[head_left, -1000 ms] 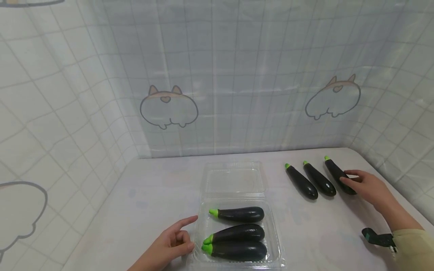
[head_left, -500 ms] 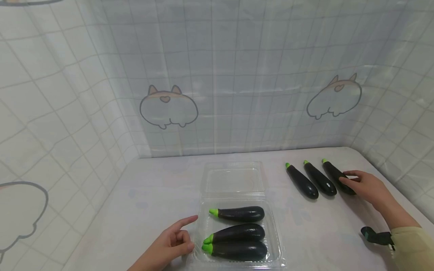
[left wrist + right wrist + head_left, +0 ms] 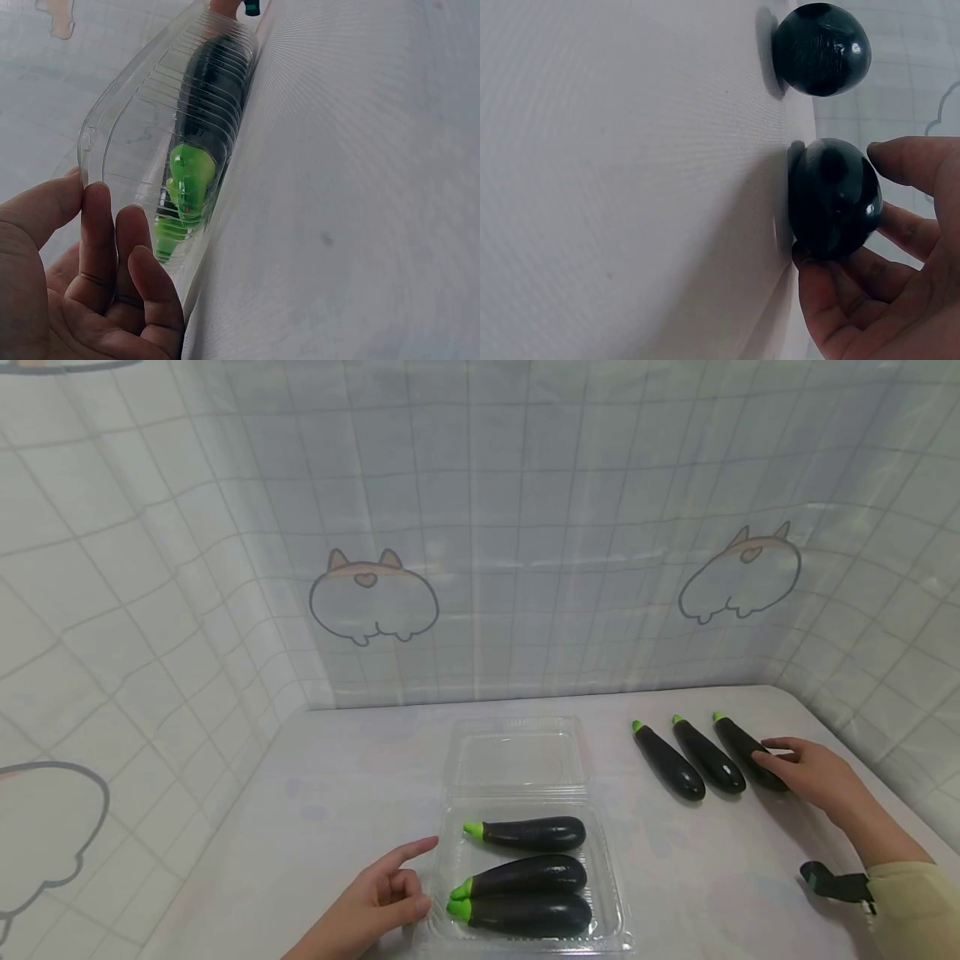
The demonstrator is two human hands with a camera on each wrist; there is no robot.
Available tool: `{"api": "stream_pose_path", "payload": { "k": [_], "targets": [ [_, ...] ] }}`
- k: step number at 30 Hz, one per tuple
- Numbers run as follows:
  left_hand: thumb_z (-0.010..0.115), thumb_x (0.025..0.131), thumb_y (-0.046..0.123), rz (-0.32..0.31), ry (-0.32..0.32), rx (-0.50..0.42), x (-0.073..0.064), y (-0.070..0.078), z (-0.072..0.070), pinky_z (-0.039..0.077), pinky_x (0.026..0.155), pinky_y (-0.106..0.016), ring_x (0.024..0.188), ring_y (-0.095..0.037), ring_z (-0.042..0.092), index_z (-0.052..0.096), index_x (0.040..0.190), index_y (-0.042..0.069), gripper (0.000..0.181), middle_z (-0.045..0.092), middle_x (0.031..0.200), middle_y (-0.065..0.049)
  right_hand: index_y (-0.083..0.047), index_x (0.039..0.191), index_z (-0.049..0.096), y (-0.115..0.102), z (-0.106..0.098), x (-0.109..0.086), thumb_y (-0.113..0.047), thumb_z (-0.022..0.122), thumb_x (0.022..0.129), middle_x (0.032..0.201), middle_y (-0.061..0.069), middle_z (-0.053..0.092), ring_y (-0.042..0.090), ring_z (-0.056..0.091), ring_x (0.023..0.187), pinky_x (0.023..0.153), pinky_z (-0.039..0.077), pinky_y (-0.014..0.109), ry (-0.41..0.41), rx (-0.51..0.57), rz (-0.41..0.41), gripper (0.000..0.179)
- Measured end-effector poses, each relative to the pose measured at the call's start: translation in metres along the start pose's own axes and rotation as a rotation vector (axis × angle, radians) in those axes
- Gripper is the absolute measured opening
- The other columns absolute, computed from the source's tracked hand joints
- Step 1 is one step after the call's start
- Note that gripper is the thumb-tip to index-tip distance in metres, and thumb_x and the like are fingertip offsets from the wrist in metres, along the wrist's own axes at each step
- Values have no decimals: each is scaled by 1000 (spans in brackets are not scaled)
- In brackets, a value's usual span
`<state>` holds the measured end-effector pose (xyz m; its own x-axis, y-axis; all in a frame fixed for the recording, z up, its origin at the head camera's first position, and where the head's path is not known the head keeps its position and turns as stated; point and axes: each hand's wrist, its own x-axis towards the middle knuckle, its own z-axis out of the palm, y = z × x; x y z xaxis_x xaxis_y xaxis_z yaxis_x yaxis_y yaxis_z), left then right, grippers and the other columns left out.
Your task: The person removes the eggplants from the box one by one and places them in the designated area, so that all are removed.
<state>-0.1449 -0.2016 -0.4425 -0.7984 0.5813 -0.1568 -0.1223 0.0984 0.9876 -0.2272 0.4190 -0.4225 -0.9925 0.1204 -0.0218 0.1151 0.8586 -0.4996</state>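
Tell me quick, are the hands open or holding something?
Left hand: closed, pinching the clear box by its edge.
Right hand: closed around the fat end of the rightmost eggplant.

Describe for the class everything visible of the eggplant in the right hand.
This eggplant is long and nearly black, with smooth, glossy skin and a bright green stem end. Whether it is real or a model can't be told. It is the rightmost of three side by side on the right of the white table, slanting, its green end pointing away and slightly left. The right hand grips its rounded half, fingers on both sides. The next eggplant stands apart from it.
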Motion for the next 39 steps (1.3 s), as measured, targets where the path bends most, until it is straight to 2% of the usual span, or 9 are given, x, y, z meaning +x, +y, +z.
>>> {"api": "stream_pose_path", "payload": {
  "k": [7, 11, 19, 24, 29, 33, 39],
  "targets": [
    [58, 101, 12, -7, 10, 18, 0, -1, 0, 45, 76, -24, 76, -8, 53, 24, 156, 6, 66, 59, 85, -1, 15, 135, 41, -1, -1, -2, -55, 49, 99, 125, 43, 49, 52, 56, 103, 70, 51, 50, -9, -4, -2, 80],
    [58, 101, 12, 7, 8, 13, 0, 1, 0, 45, 75, -25, 75, -8, 52, 25, 156, 5, 65, 59, 85, -2, 15, 136, 40, -2, -3, -3, -57, 48, 98, 126, 43, 48, 55, 52, 106, 73, 49, 54, -1, -36, -12, 82],
    [57, 101, 12, -4, 12, 10, -1, 1, 1, 45, 76, -25, 76, -9, 53, 26, 156, 6, 63, 59, 85, -2, 11, 138, 42, -18, -11, -6, -53, 50, 99, 129, 41, 48, 56, 51, 111, 78, 45, 61, 76, -89, -129, 76],
    [57, 101, 11, 0, 12, 15, -1, 1, 1, 46, 75, -25, 75, -9, 52, 26, 155, 5, 63, 59, 84, -2, 8, 138, 45, -42, -13, -12, -52, 53, 98, 130, 37, 50, 54, 51, 113, 79, 43, 61, 135, -84, -181, 73],
    [58, 101, 12, 3, 15, 17, -1, 4, 2, 46, 75, -24, 76, -9, 53, 25, 155, 4, 63, 59, 85, -3, 2, 141, 47, -73, -13, -24, -50, 58, 97, 130, 30, 55, 49, 54, 113, 80, 44, 60, 165, -21, -246, 68],
    [58, 101, 12, 1, 19, 24, -1, 4, 2, 45, 75, -24, 75, -9, 53, 25, 155, 4, 64, 59, 85, -3, -4, 141, 50, -99, -12, -34, -48, 59, 97, 129, 24, 58, 44, 57, 113, 82, 45, 59, 155, 14, -302, 63],
    [58, 101, 11, 1, 15, 19, -2, 4, 2, 45, 75, -24, 76, -9, 53, 25, 156, 5, 64, 59, 85, -3, -7, 143, 50, -135, -6, -46, -50, 58, 97, 134, 19, 56, 40, 55, 118, 91, 43, 58, 99, 54, -378, 63]
  ]
}}
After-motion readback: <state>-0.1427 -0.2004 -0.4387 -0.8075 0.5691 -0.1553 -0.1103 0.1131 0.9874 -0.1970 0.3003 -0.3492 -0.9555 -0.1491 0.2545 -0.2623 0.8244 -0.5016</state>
